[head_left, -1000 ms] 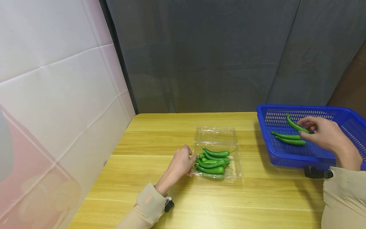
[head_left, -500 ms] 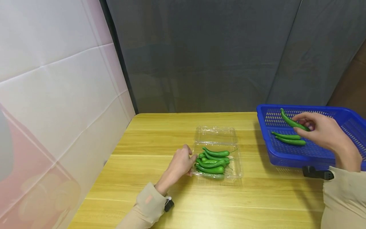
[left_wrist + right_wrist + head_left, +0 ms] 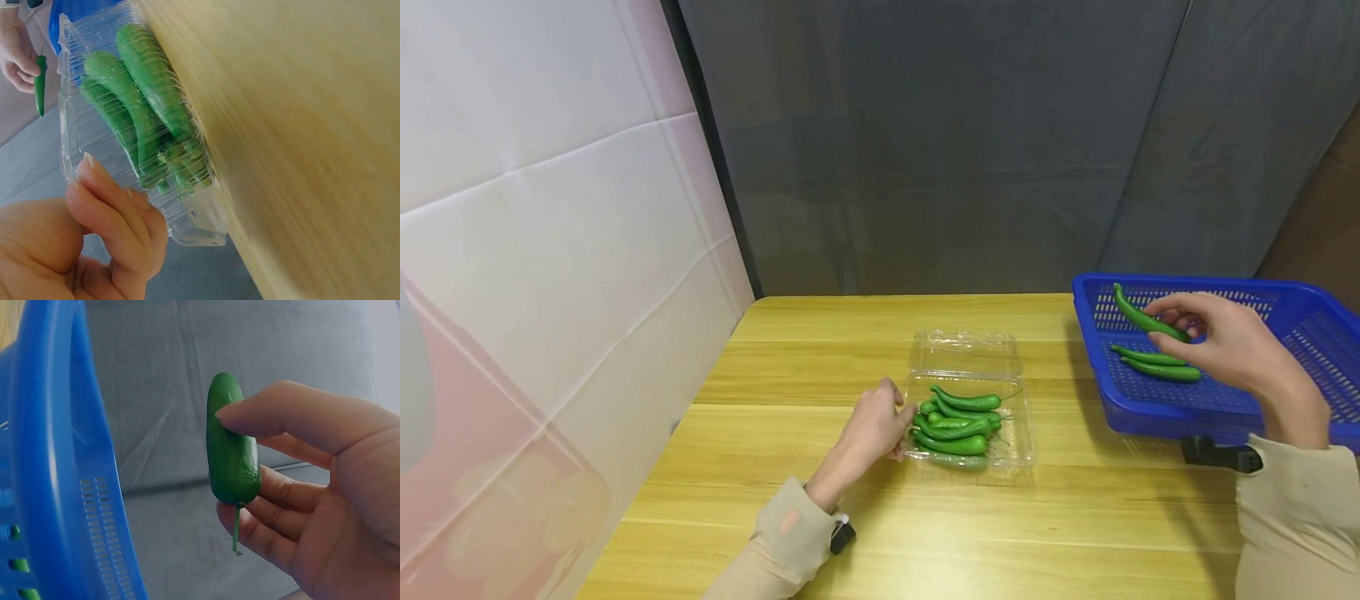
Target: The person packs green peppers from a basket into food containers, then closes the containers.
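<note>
My right hand (image 3: pixel 1228 342) pinches a green chili pepper (image 3: pixel 232 450) between thumb and fingers, raised over the blue basket (image 3: pixel 1150 421). In the right wrist view its thin stem hangs down below the fingers. Two more green peppers (image 3: pixel 1161 369) lie on the basket floor beneath. At the table's middle, a clear plastic clamshell box (image 3: pixel 1018 442) lies with its lid (image 3: pixel 966 354) folded back, holding several green peppers (image 3: pixel 955 427). My left hand (image 3: pixel 872 425) grips the box's left edge, its bent fingers (image 3: pixel 119 222) at the ridged wall in the left wrist view.
The wooden table (image 3: pixel 820 350) backs onto a grey curtain (image 3: pixel 910 167), with a white-pink panel (image 3: pixel 587 250) along its left side. The basket stands at the right end of the table, its rim (image 3: pixel 37 456) close by my right hand.
My right hand has lifted the chili pepper slightly and moved it left over the basket. The left hand and the box have stayed in place.
</note>
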`<state>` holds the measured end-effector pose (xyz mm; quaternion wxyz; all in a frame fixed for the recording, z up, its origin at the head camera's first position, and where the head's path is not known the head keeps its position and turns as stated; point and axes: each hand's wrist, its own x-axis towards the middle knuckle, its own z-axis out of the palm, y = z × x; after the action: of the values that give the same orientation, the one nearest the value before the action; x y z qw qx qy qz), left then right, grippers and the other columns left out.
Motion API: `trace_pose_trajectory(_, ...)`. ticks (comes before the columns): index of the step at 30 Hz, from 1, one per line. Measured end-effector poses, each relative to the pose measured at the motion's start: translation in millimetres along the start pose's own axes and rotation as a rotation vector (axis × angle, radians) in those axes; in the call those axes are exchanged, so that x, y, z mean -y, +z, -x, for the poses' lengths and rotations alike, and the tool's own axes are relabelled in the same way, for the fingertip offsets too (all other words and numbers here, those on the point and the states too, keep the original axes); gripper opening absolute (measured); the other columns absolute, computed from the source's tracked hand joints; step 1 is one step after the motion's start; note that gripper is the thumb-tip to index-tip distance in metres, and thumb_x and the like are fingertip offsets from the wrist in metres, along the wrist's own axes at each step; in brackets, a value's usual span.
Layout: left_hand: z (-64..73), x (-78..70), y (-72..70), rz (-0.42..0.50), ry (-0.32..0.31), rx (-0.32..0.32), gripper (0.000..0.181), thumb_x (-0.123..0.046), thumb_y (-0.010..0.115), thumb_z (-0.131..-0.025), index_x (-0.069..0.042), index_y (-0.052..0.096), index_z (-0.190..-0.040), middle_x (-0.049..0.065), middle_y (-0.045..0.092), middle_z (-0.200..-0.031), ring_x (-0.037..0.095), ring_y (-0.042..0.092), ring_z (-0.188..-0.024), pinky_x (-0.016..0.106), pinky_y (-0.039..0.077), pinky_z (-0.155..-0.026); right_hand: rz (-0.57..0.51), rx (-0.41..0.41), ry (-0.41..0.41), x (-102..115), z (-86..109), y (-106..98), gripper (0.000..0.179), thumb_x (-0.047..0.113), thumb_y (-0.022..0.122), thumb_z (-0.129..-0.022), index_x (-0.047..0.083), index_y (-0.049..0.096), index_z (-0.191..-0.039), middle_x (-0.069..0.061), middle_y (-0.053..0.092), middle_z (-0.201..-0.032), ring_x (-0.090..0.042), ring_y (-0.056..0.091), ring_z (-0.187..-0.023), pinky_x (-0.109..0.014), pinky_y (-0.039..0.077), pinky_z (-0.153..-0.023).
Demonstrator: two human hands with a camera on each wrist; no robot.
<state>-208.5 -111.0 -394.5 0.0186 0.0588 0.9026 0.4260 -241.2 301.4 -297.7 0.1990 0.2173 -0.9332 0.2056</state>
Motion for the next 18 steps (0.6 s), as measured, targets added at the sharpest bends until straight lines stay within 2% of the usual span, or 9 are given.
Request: trace_pose_trajectory(18,0.5,0.3,-0.2,-0.009,0.001,-0.003,0.025,-0.007,0.061,-0.101,0.014,0.051,-0.112,0.012,0.059,-0.062,0.015,0.057,-0.039,0.032,0.058,-0.041,-0.016,-0.014,-0.086,20,-4.2,3,0.030,0.002,0.079,-0.083,0.001,0.071,-0.112,-0.004,0.066,-0.092,-0.007,0.049,-0.076,-0.016,0.041,-0.063)
